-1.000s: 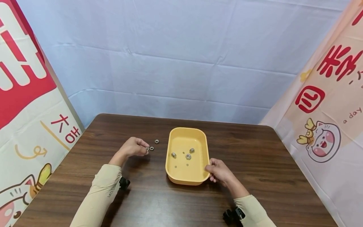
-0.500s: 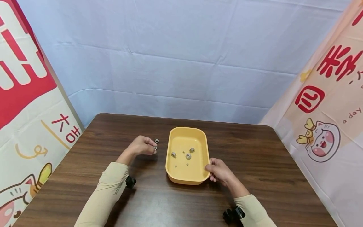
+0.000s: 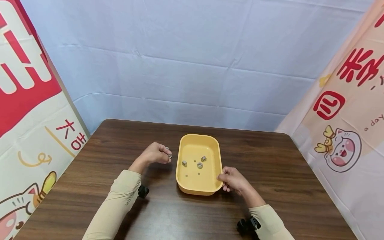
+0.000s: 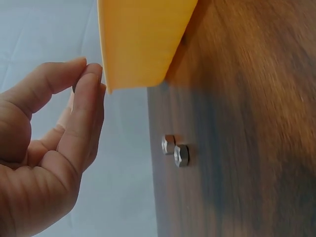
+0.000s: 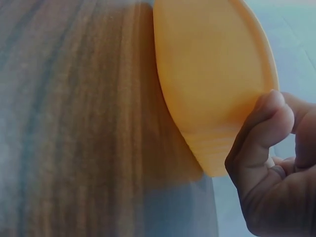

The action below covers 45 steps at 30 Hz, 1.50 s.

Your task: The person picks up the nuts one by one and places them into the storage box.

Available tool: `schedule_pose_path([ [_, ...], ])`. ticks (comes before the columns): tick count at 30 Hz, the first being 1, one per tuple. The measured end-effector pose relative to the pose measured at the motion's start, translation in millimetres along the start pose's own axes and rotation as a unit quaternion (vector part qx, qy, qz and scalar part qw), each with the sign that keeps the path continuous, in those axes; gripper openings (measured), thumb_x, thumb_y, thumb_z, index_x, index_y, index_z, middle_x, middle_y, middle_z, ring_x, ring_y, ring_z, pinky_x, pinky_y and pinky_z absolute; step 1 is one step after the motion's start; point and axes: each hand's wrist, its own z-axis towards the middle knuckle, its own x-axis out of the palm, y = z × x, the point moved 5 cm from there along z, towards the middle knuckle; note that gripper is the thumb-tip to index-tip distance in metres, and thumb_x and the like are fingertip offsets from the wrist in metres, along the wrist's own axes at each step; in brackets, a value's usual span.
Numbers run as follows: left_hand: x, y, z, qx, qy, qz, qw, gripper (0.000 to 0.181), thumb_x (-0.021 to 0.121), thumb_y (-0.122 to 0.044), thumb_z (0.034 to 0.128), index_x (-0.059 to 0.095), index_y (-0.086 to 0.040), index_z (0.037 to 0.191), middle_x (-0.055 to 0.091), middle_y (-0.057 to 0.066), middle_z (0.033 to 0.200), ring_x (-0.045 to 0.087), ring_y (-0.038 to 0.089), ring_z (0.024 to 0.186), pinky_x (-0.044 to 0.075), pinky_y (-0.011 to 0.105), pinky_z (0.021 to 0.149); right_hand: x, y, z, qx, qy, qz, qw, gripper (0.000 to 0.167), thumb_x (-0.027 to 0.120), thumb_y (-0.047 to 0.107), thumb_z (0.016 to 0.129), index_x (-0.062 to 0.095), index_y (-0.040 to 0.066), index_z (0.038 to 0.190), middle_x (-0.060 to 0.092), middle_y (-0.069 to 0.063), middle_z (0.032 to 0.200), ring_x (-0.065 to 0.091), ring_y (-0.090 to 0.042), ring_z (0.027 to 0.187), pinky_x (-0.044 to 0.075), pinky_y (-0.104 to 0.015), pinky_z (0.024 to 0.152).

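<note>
In the head view my left hand (image 3: 156, 154) is left of the yellow plastic box (image 3: 179, 185), pinching a small metal nut (image 3: 170, 156) between thumb and fingertips. Only the nut's dark edge shows in the left wrist view, where the left hand (image 4: 59, 128) is close to the box's rim. Two hex nuts (image 4: 181, 155) lie side by side on the table, mostly hidden by the hand in the head view. My right hand (image 3: 234, 181) grips the box's right rim near its front corner, thumb over the edge. Inside the box are larger nuts (image 3: 199, 165) and several tiny ones.
The dark wood-grain table (image 3: 270, 160) carries the box near its middle. A pale cloth (image 3: 192, 66) hangs behind it, and printed cloths (image 3: 339, 140) stand at both sides.
My left hand has moved right toward the box with the pinched nut, passing over the nuts on the table. The right hand keeps its grip on the rim.
</note>
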Motion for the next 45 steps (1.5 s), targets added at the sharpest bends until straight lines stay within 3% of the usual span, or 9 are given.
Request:
schedule_pose_path([
  [8, 10.7, -10.4, 1.8, 0.002, 0.005, 0.022, 0.9997, 0.018, 0.069, 0.004, 0.0727, 0.067, 0.005, 0.091, 0.066, 0.011, 0.073, 0.066, 0.023, 0.069, 0.054, 0.042, 0.072, -1.4, 3.4, -1.0, -0.002, 0.005, -0.026, 0.9996, 0.011, 0.054, 0.000, 0.080, 0.043, 0.002, 0.078, 0.051, -0.004, 0.053, 0.049, -0.008, 0.041, 0.041, -0.018, 0.037],
  [25, 27.2, -28.9, 10.9, 0.015, 0.021, 0.072, 0.9971, 0.014, 0.069, 0.007, 0.0706, 0.069, 0.002, 0.084, 0.065, 0.010, 0.077, 0.064, 0.020, 0.065, 0.055, 0.041, 0.069, -0.4, 5.2, 3.0, 0.006, -0.015, -0.053, 0.9985, 0.010, 0.051, -0.002, 0.078, 0.041, 0.001, 0.076, 0.053, -0.007, 0.053, 0.047, -0.009, 0.039, 0.039, -0.020, 0.036],
  [34, 38.1, -31.3, 12.4, 0.005, 0.031, 0.079, 0.9963, 0.013, 0.070, 0.008, 0.0718, 0.067, 0.003, 0.083, 0.064, 0.011, 0.078, 0.066, 0.023, 0.068, 0.054, 0.042, 0.070, 2.9, 6.3, 3.3, 0.003, 0.009, -0.048, 0.9988, 0.012, 0.053, -0.001, 0.080, 0.042, 0.001, 0.077, 0.054, -0.006, 0.054, 0.048, -0.009, 0.040, 0.040, -0.020, 0.036],
  [40, 44.2, -36.0, 13.8, 0.013, 0.036, 0.109, 0.9934, 0.013, 0.073, 0.007, 0.0707, 0.068, 0.002, 0.081, 0.064, 0.010, 0.076, 0.066, 0.027, 0.069, 0.055, 0.042, 0.068, 0.2, 5.9, 2.5, 0.009, 0.016, -0.042, 0.9989, 0.014, 0.055, 0.000, 0.081, 0.042, 0.001, 0.078, 0.054, -0.006, 0.055, 0.049, -0.009, 0.042, 0.042, -0.019, 0.037],
  [45, 47.3, -39.2, 15.7, 0.014, 0.030, 0.141, 0.9895, 0.014, 0.077, 0.004, 0.0689, 0.068, 0.000, 0.079, 0.064, 0.008, 0.077, 0.065, 0.023, 0.063, 0.055, 0.040, 0.066, -3.0, 6.8, 0.4, 0.007, 0.015, -0.040, 0.9991, 0.020, 0.062, 0.004, 0.083, 0.043, -0.001, 0.081, 0.055, -0.007, 0.056, 0.050, -0.009, 0.043, 0.043, -0.020, 0.039],
])
